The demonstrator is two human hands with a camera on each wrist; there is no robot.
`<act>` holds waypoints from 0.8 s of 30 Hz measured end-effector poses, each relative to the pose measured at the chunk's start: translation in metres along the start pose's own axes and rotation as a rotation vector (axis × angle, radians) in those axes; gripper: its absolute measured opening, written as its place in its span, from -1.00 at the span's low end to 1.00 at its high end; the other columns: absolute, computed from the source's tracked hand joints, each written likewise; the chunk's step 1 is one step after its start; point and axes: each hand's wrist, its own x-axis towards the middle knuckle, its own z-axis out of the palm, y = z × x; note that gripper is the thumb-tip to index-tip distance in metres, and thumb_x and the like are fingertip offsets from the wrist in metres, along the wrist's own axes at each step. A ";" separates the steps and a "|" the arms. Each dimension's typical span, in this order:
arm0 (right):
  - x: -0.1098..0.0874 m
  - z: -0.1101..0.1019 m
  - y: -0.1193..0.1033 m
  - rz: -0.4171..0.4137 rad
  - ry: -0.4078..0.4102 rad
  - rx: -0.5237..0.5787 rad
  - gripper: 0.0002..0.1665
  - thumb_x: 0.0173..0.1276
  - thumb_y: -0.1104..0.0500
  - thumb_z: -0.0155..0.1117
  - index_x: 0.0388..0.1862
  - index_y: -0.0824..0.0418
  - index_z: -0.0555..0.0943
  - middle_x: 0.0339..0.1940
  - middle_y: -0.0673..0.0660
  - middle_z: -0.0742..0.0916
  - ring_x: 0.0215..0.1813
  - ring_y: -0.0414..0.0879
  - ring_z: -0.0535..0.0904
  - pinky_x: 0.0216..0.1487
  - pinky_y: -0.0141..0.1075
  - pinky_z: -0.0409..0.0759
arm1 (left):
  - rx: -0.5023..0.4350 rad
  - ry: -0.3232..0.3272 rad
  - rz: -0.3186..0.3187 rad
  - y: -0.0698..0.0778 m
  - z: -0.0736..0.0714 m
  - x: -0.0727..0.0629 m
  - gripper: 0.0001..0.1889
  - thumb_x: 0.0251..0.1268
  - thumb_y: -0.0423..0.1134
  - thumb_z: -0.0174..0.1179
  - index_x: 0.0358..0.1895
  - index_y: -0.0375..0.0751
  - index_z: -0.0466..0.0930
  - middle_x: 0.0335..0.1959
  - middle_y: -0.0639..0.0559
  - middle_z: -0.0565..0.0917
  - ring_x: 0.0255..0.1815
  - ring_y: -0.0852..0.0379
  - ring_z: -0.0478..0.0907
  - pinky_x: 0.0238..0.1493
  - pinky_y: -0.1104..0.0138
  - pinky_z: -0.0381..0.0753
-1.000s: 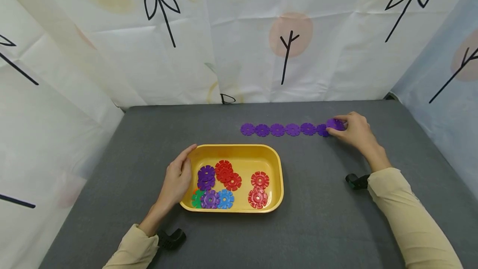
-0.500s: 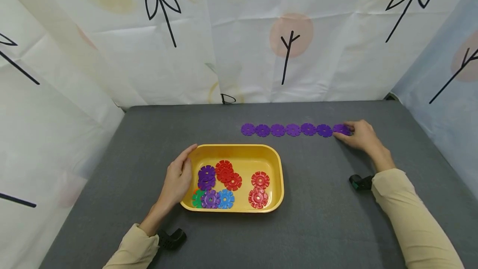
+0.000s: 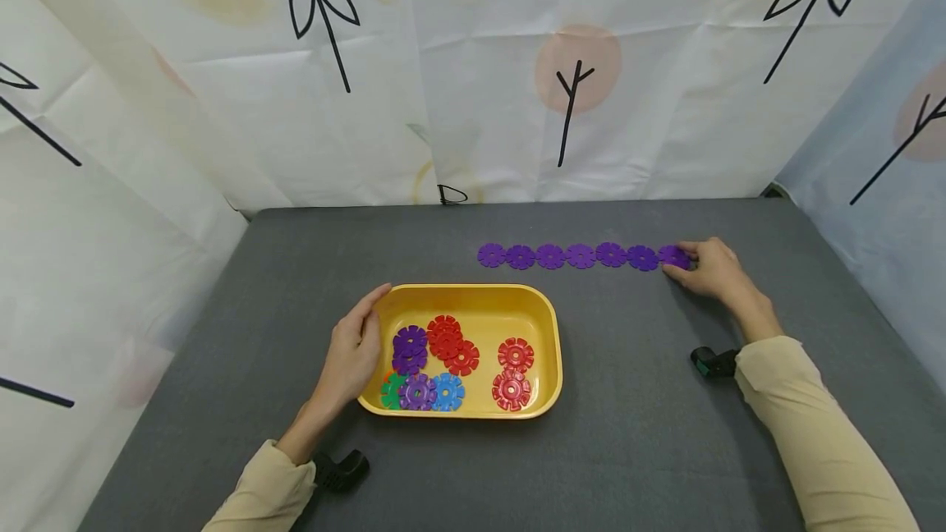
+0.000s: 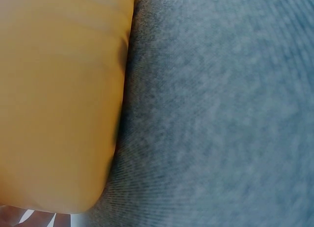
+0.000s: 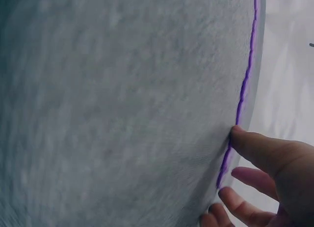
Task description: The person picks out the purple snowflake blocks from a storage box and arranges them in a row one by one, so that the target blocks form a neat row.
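Note:
My right hand [image 3: 713,269] pinches a purple flower-shaped plastic disc [image 3: 671,256] between thumb and fingers, at the right end of a straight row of purple discs [image 3: 580,256]. The held disc lies flat, right beside its neighbour. Edge-on in the right wrist view, the row is a thin purple line [image 5: 244,87], with my right hand [image 5: 289,173] at its lower end. My left hand [image 3: 355,351] grips the left side of a yellow tray [image 3: 473,295]. That tray's smooth outer wall [image 4: 59,109] fills the left of the left wrist view.
Inside the tray lie red discs [image 3: 511,390], purple discs [image 3: 409,350], a blue disc [image 3: 447,392] and a green disc [image 3: 392,392]. A dark grey cloth [image 3: 606,450] covers the table. Behind it hangs a white printed curtain [image 3: 473,105].
My right hand has brought its purple disc down and right, from overlapping the row's last disc to lying beside it, then slightly left. My left hand and the tray have stayed put.

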 end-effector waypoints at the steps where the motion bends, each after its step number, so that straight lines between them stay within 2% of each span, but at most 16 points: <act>1: -0.001 0.000 -0.002 -0.004 0.011 0.003 -0.29 0.41 0.11 0.29 0.29 0.66 0.43 0.11 0.64 0.62 0.14 0.51 0.47 0.23 0.34 0.34 | 0.000 -0.001 0.002 0.000 0.000 0.000 -0.53 0.65 -0.35 -0.23 0.51 -0.19 0.35 -0.45 -0.07 0.35 -0.69 0.16 0.20 -0.54 0.39 0.30; 5: -0.006 -0.003 -0.022 -0.027 0.058 0.045 -0.31 0.39 0.12 0.32 0.31 0.60 0.46 0.07 0.63 0.62 0.12 0.45 0.48 0.17 0.33 0.37 | 0.008 0.003 -0.006 0.000 0.000 0.001 -0.52 0.64 -0.37 -0.23 0.51 -0.18 0.36 -0.46 -0.06 0.33 -0.69 0.17 0.20 -0.53 0.39 0.30; 9: -0.012 -0.006 -0.052 -0.056 0.080 0.130 -0.33 0.42 0.12 0.32 0.37 0.50 0.46 0.13 0.60 0.56 0.17 0.45 0.48 0.16 0.33 0.40 | 0.006 0.009 -0.009 0.000 0.001 0.001 -0.52 0.63 -0.38 -0.22 0.50 -0.16 0.37 -0.49 -0.04 0.30 -0.69 0.19 0.19 -0.54 0.41 0.30; 13: -0.020 -0.008 -0.083 -0.127 0.099 0.207 -0.37 0.43 0.13 0.34 0.37 0.43 0.49 0.14 0.52 0.53 0.14 0.42 0.52 0.11 0.28 0.48 | 0.004 0.017 0.008 -0.001 0.001 0.001 -0.53 0.63 -0.39 -0.21 0.49 -0.19 0.38 -0.52 -0.03 0.30 -0.72 0.21 0.19 -0.56 0.41 0.30; 17: -0.028 -0.007 -0.114 -0.224 0.119 0.241 -0.42 0.39 0.16 0.39 0.32 0.39 0.56 0.09 0.47 0.60 0.09 0.37 0.57 0.01 0.18 0.59 | 0.001 0.022 0.017 -0.001 0.001 0.001 -0.53 0.63 -0.39 -0.21 0.48 -0.20 0.39 -0.56 -0.01 0.28 -0.73 0.22 0.19 -0.59 0.41 0.29; 20: -0.035 -0.003 -0.139 -0.285 0.104 0.278 -0.44 0.36 0.18 0.42 0.31 0.34 0.60 0.06 0.41 0.64 0.04 0.28 0.59 -0.04 0.10 0.65 | -0.004 0.022 0.015 0.000 0.001 0.001 -0.53 0.62 -0.39 -0.21 0.49 -0.19 0.39 -0.59 0.01 0.26 -0.74 0.22 0.19 -0.61 0.41 0.28; 24: -0.046 0.011 -0.171 -0.355 0.045 0.340 -0.45 0.33 0.18 0.46 0.29 0.27 0.63 0.02 0.32 0.67 -0.02 0.15 0.61 -0.05 0.03 0.71 | -0.007 0.019 0.010 0.000 0.001 0.001 -0.52 0.62 -0.39 -0.21 0.49 -0.19 0.38 -0.61 0.01 0.25 -0.74 0.21 0.19 -0.62 0.41 0.27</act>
